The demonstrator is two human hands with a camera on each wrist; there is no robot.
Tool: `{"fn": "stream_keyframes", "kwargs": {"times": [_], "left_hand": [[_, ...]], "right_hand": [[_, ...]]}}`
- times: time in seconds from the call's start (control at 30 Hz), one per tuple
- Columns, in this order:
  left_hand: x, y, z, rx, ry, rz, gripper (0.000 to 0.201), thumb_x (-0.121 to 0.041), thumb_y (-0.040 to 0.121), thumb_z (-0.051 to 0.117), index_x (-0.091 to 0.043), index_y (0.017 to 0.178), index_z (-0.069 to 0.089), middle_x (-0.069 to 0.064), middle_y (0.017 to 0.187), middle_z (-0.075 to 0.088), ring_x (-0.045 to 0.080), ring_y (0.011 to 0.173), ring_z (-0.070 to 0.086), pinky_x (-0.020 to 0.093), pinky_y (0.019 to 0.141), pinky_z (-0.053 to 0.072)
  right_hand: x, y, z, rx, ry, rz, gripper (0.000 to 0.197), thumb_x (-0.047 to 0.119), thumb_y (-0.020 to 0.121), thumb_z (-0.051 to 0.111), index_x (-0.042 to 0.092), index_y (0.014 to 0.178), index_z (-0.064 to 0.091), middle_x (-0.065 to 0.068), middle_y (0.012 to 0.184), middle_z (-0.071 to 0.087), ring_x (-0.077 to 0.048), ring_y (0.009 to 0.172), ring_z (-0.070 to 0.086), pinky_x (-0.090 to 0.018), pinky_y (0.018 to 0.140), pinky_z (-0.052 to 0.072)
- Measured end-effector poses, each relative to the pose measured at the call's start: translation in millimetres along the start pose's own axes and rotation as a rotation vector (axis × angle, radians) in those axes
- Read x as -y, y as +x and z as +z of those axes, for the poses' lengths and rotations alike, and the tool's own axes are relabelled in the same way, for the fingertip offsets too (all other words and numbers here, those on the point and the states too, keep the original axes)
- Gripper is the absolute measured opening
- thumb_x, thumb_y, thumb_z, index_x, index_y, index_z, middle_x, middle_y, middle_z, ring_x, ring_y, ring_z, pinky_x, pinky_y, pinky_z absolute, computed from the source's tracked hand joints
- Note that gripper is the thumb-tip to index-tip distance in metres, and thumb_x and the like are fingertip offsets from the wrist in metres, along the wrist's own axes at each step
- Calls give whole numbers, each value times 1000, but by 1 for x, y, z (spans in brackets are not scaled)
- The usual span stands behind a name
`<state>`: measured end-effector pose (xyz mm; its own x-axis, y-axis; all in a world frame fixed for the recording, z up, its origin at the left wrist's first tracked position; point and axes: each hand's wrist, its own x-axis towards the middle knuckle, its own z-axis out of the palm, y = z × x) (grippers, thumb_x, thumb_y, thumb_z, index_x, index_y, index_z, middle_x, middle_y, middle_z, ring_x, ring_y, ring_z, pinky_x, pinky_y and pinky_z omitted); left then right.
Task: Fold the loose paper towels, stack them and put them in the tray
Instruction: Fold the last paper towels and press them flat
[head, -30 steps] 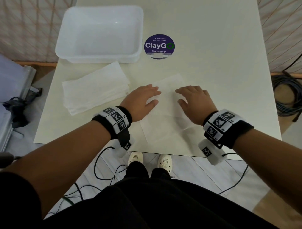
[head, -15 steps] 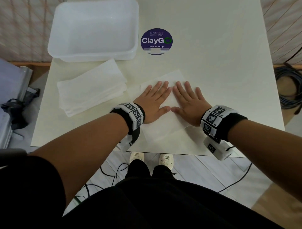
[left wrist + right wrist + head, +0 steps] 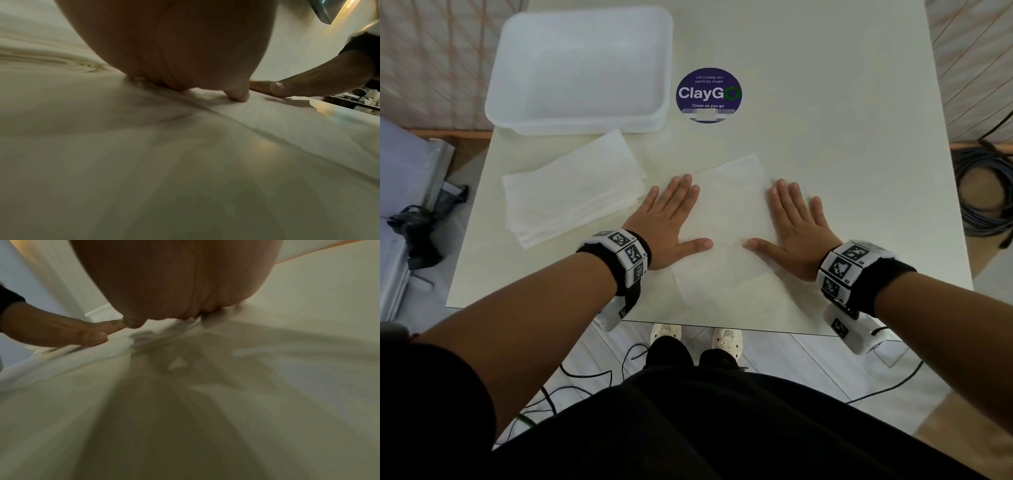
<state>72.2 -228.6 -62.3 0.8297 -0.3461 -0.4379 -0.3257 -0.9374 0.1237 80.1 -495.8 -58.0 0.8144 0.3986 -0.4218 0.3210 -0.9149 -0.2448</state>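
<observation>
A white paper towel lies flat near the table's front edge. My left hand presses its left side with straight, spread fingers. My right hand presses its right side the same way, palm down. The two thumbs point at each other with a gap between them. A stack of folded towels rests to the left of my left hand. The empty white plastic tray stands at the back left. In the left wrist view my left palm lies on the towel, with the right hand beyond it.
A round purple ClayGo sticker is stuck to the white table right of the tray. Coiled dark cables lie on the floor at the right. A grey case stands off the table's left edge.
Both hands, side by side at the towel's middle half a second ago, have slid apart to its left and right sides, still flat on it.
</observation>
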Motion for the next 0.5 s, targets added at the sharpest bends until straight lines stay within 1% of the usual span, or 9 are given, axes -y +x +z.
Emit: {"fn": "stream_keyframes", "kwargs": {"times": [0.07,0.1,0.13,0.17,0.2,0.23,0.3,0.4,0.5], "left_hand": [[-1,0,0,5,-3,-3,97,-79,82,12,-17,147,-24,1,155,-31,15,143,-28,40,118,-12],[-1,1,0,7,-3,-3,97,-79,82,12,-17,147,-25,2,155,-32,15,143,-28,41,118,-12],[-1,1,0,7,-4,-3,97,-79,83,13,-17,146,-25,2,155,-32,16,143,-28,41,119,-11],[-1,0,0,6,-5,-2,97,-79,83,13,-17,146,-26,2,155,-32,16,143,-28,42,119,-11],[-2,0,-1,5,-6,-2,97,-79,83,14,-17,146,-27,3,155,-31,16,143,-27,42,119,-11],[-2,-1,-2,1,-8,0,97,-79,83,14,-17,146,-27,3,155,-30,17,143,-27,43,119,-11],[-3,-1,-5,-16,-11,9,97,-79,82,15,-20,146,-27,5,157,-25,18,145,-23,44,119,-11],[-7,0,-15,-35,-8,9,100,-81,81,25,-24,149,-21,8,160,-13,22,147,-13,45,119,-10],[-12,5,-28,-94,-65,-27,98,-81,80,30,-23,153,0,5,161,0,22,148,-6,44,119,-9]], "right_hand": [[1,0,-4,-29,41,14,89,70,87,18,15,151,-10,1,159,-15,-16,146,-16,-42,117,-12],[2,1,-8,-82,63,18,82,65,91,20,14,152,-1,0,160,-4,-18,147,-7,-41,118,-9],[2,4,-12,-158,78,19,74,59,94,23,13,151,11,-3,159,11,-21,147,7,-41,119,-3],[2,7,-16,-238,84,22,65,52,97,28,13,148,24,-6,154,27,-25,143,22,-41,118,4],[2,12,-21,-297,79,32,56,46,98,34,13,143,35,-8,146,40,-28,135,33,-41,116,12],[2,17,-25,-327,74,52,49,41,97,40,14,138,41,-8,138,47,-30,127,40,-41,111,20],[4,27,-33,-328,87,105,42,36,94,48,17,131,48,-6,126,54,-30,118,45,-40,103,27],[5,34,-41,-302,116,146,33,32,88,56,21,119,57,-3,114,57,-27,111,48,-39,98,31],[5,37,-44,-282,170,166,18,29,86,58,22,102,63,-2,107,55,-25,106,49,-37,92,34]]}}
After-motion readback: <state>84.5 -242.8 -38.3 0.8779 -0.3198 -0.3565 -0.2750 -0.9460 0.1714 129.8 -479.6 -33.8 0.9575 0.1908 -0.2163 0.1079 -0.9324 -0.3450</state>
